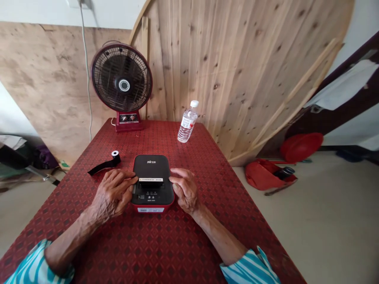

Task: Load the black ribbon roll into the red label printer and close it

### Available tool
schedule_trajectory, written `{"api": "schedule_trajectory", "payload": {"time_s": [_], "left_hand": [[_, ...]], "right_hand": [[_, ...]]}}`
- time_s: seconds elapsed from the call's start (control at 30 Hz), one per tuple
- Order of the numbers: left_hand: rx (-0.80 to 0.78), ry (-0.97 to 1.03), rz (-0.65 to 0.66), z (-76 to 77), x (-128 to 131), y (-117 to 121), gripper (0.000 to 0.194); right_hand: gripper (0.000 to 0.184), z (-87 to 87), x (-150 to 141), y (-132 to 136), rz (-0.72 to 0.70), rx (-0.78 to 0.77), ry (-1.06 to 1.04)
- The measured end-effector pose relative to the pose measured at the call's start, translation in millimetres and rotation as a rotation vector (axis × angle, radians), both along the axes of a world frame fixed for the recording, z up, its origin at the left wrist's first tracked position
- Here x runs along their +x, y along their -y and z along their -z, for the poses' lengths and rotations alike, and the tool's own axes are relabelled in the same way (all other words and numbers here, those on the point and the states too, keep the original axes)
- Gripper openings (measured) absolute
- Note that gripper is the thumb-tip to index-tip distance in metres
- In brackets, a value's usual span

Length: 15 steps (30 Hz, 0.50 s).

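Observation:
A small printer (pixel 152 167), black on top with a red lower body, lies flat on the red patterned table. A pale label strip crosses the middle of its lid, above a dark slot. My left hand (pixel 114 191) holds the printer's left edge with curled fingers. On the opposite edge, my right hand (pixel 185 189) grips with its thumb and fingertips. The undersides of the fingers are partly hidden. Left of the printer stands a black roll (pixel 115 157) with a white end, its loose black strip trailing over the tabletop toward the left.
At the back left of the table (pixel 154 244) stands a dark red fan (pixel 123 85). A clear plastic bottle (pixel 187 123) with a white cap stands at the back right. Wooden boards (pixel 207 71) lean behind. A red bag (pixel 263 175) lies on the floor at right.

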<state>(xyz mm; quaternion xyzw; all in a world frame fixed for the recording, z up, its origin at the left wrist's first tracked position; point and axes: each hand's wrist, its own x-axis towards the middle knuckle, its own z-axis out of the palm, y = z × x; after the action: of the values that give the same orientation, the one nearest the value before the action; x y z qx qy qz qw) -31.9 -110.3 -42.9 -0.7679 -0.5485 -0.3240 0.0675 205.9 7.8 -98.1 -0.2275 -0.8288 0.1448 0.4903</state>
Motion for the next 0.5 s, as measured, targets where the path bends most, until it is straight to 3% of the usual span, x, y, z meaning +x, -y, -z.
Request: {"api": "schedule_trajectory", "payload": {"time_s": [0.1,0.23,0.3,0.4,0.5], "left_hand": [[-0.083,0.234,-0.039,4.6,-0.5,-0.5,0.028],[-0.286,0.735,-0.152,12.2,-3.2,-5.7,0.031],[-0.435,0.925,-0.134,14.7,-4.4,-9.1,0.041],[-0.628,1.047,-0.059,15.7,-4.2,-12.0,0.055],[-0.72,1.142,-0.014,15.2,-1.6,-11.9,0.067]], "right_hand": [[0.025,4.7,-1.5,2.4,-0.017,-0.049,-0.071],[0.033,13.9,-9.0,10.4,-0.034,-0.455,-0.257],[0.037,17.7,-13.5,13.8,-0.031,-0.607,-0.274],[0.04,21.7,-17.8,16.9,-0.01,-0.688,-0.217],[0.042,24.0,-18.5,18.4,0.005,-0.738,-0.184]]}}
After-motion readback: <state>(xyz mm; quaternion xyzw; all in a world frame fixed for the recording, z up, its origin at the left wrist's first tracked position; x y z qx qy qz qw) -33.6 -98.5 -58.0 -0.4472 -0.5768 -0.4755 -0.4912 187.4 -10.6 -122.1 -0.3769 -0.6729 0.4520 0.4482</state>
